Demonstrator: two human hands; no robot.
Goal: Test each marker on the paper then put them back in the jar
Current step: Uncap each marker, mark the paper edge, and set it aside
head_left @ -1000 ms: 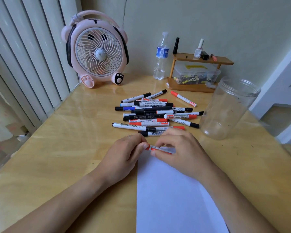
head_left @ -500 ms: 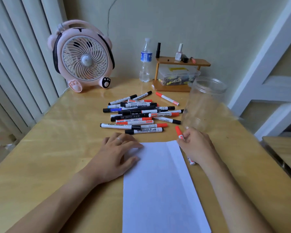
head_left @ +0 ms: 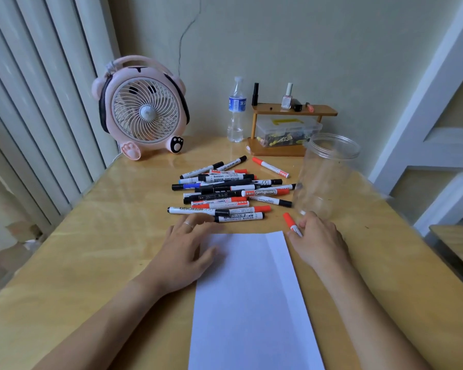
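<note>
Wooden table (head_left: 91, 249) against a pale wall, vertical blinds at left. White paper (head_left: 251, 303) lies lengthwise in front of the person, one fold line down its right part. Left hand (head_left: 183, 252) lies flat, fingers spread and straight, palm on the table with thumb and fingertips on the paper's top-left corner; ring on one finger. Right hand (head_left: 318, 241) just beside the paper's top-right corner, fingers curled around a red-capped marker (head_left: 290, 222), cap pointing away and up-left. Pile of markers (head_left: 225, 193) (black, red, blue caps) beyond the paper, mid-table. Clear plastic jar (head_left: 324, 177) upright, lid off, right of the pile, just behind the right hand. Pink fan (head_left: 142, 110), water bottle (head_left: 235, 110), small wooden shelf (head_left: 292, 129) at the back.
</note>
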